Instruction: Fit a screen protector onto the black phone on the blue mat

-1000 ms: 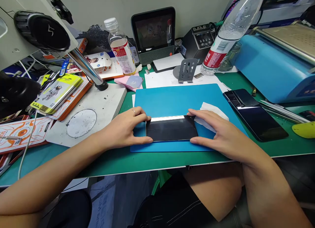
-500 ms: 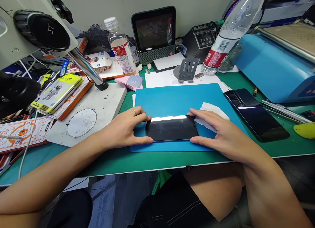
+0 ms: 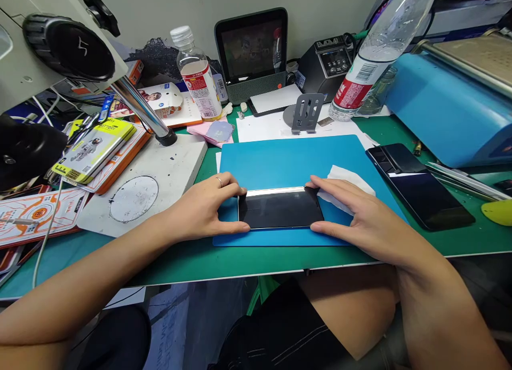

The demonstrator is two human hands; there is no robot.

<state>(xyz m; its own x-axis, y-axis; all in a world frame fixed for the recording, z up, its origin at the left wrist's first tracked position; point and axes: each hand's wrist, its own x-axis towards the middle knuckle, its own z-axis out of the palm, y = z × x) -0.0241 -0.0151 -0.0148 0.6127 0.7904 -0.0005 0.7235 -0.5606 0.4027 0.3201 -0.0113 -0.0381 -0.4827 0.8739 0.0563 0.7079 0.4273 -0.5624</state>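
Gripping a black phone by opposite ends: left hand, right hand. Blue mat is lying underneath.

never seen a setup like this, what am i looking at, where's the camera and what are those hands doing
There is no machine arm here: these are a person's bare hands, seen by one camera worn on their head, looking forward and down at a workbench.

The left hand and right hand hold opposite ends of a dark-screened smartphone, thumbs along the near edge. It is over a blue mat, with a white tissue showing behind the right hand.

To the right of the mat lies another black smartphone. Behind the mat are a slotted metal stand and a tablet-like display. The white base and chrome pole on the left probably belong to a microscope.
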